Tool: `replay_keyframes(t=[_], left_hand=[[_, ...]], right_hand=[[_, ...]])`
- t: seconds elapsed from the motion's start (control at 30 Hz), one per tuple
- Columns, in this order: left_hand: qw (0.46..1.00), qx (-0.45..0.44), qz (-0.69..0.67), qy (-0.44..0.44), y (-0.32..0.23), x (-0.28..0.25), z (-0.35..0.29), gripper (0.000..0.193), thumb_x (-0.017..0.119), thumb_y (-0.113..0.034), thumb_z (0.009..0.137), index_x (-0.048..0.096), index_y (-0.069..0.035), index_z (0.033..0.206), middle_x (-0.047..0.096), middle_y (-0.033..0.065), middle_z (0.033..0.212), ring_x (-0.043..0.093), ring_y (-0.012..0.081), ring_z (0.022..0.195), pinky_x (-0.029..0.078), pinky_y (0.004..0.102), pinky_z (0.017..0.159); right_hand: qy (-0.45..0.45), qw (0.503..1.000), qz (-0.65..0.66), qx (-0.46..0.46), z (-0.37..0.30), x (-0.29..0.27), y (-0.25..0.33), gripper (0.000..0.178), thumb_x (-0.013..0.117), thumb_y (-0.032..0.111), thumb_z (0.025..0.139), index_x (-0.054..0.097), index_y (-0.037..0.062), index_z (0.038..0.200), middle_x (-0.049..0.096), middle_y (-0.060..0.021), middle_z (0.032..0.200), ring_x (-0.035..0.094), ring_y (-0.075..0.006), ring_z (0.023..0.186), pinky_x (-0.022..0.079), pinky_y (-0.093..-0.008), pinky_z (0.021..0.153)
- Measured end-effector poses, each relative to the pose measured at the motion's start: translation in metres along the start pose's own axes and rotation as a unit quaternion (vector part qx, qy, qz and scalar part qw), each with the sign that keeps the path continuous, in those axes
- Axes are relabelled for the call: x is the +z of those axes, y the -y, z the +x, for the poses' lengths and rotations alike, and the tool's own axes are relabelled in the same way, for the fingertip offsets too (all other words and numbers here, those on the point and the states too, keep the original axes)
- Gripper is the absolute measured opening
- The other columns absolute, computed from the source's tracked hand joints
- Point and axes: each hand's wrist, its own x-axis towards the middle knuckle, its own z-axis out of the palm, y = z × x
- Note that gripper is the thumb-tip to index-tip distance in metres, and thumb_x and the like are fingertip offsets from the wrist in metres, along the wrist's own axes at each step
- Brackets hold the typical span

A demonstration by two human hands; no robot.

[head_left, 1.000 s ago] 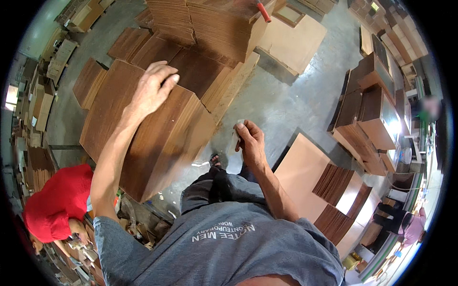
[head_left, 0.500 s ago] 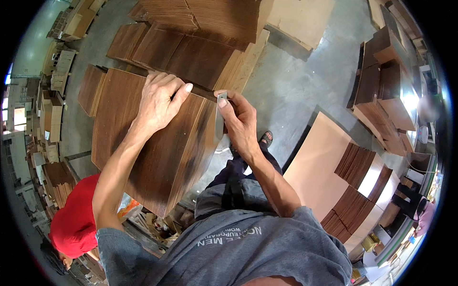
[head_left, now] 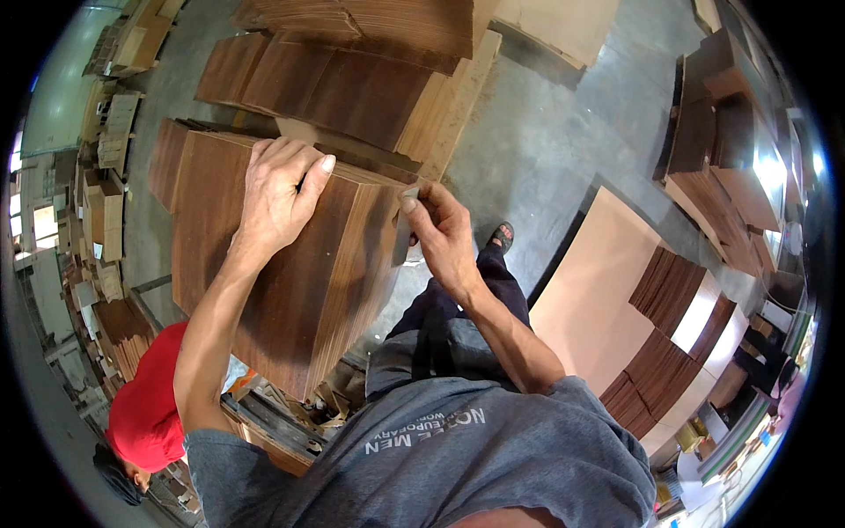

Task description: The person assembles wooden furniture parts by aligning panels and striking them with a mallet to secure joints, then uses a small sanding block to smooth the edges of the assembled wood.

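Observation:
A tall stack of dark brown wood-grain panels (head_left: pixel 290 290) stands before me, slightly left of the middle. My left hand (head_left: pixel 280 189) grips the far edge of the top panel, fingers curled over the edge and thumb lying along it. At the stack's far right corner my right hand (head_left: pixel 440 231) pinches a thin, flat grey metal strip (head_left: pixel 410 194) between thumb and forefinger. Only a short end of the strip shows, close to the panel edges; I cannot tell whether it touches them.
More brown panel stacks (head_left: pixel 330 97) stand beyond mine. A large tan sheet (head_left: pixel 585 299) lies at the right, with piles of narrow brown pieces (head_left: pixel 656 374) on it. A person in a red shirt (head_left: pixel 148 409) bends at the lower left. Other stacks (head_left: pixel 726 167) stand far right.
The metal strip stood out lengthwise toward me before; now only its short end shows, as the right hand has turned. My left hand has shifted slightly left along the edge.

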Motion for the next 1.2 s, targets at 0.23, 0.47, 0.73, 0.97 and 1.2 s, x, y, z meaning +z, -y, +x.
replay_keyframes(t=[0.23, 0.47, 0.73, 0.97, 1.2], left_hand=[[1.0, -0.008, 0.008, 0.025, 0.0, 0.0, -0.001, 0.043, 0.045, -0.033, 0.099, 0.062, 0.002, 0.083, 0.061, 0.0156, 0.08, 0.056, 0.0319, 0.082, 0.039, 0.0424, 0.085], [1.0, -0.001, 0.004, 0.021, 0.0, -0.002, -0.001, 0.042, 0.044, -0.033, 0.099, 0.062, 0.002, 0.083, 0.06, 0.0153, 0.079, 0.055, 0.0319, 0.08, 0.039, 0.0426, 0.085], [1.0, 0.008, 0.008, -0.008, -0.001, 0.0, -0.001, 0.033, 0.053, -0.026, 0.095, 0.063, 0.001, 0.08, 0.062, 0.014, 0.077, 0.057, 0.032, 0.08, 0.04, 0.0425, 0.082], [1.0, 0.024, 0.009, 0.004, 0.001, 0.001, 0.0, 0.035, 0.049, -0.026, 0.097, 0.059, 0.002, 0.079, 0.057, 0.0145, 0.075, 0.054, 0.0314, 0.075, 0.038, 0.0417, 0.079], [1.0, -0.005, 0.006, 0.023, -0.004, -0.002, 0.003, 0.029, 0.054, -0.023, 0.093, 0.064, 0.0, 0.078, 0.063, 0.0125, 0.077, 0.058, 0.0307, 0.078, 0.04, 0.0414, 0.08]], right_hand=[[0.01, 1.0, 0.019, 0.011, -0.011, 0.012, 0.005, 0.027, 0.059, 0.022, 0.096, 0.061, -0.0039, 0.104, 0.057, -0.0014, 0.072, 0.052, -0.0073, 0.061, 0.044, -0.0242, 0.053], [-0.034, 0.998, 0.045, -0.026, -0.003, 0.014, 0.013, 0.03, 0.061, 0.026, 0.095, 0.061, -0.0037, 0.098, 0.054, -0.0002, 0.066, 0.05, -0.0067, 0.055, 0.042, -0.0233, 0.049], [-0.086, 0.979, -0.008, -0.186, 0.017, 0.039, 0.03, 0.023, 0.06, 0.021, 0.094, 0.062, -0.0016, 0.1, 0.053, 0.0005, 0.069, 0.043, -0.0063, 0.061, 0.039, -0.0244, 0.054], [-0.077, 0.981, -0.083, -0.158, 0.023, 0.043, 0.035, 0.021, 0.059, 0.017, 0.093, 0.063, -0.0026, 0.099, 0.06, -0.0075, 0.069, 0.052, -0.0091, 0.064, 0.045, -0.0268, 0.058], [-0.105, 0.985, -0.036, -0.13, 0.025, 0.034, -0.007, 0.019, 0.06, 0.015, 0.093, 0.063, -0.0024, 0.1, 0.06, -0.006, 0.07, 0.051, -0.0074, 0.064, 0.045, -0.0248, 0.058]])
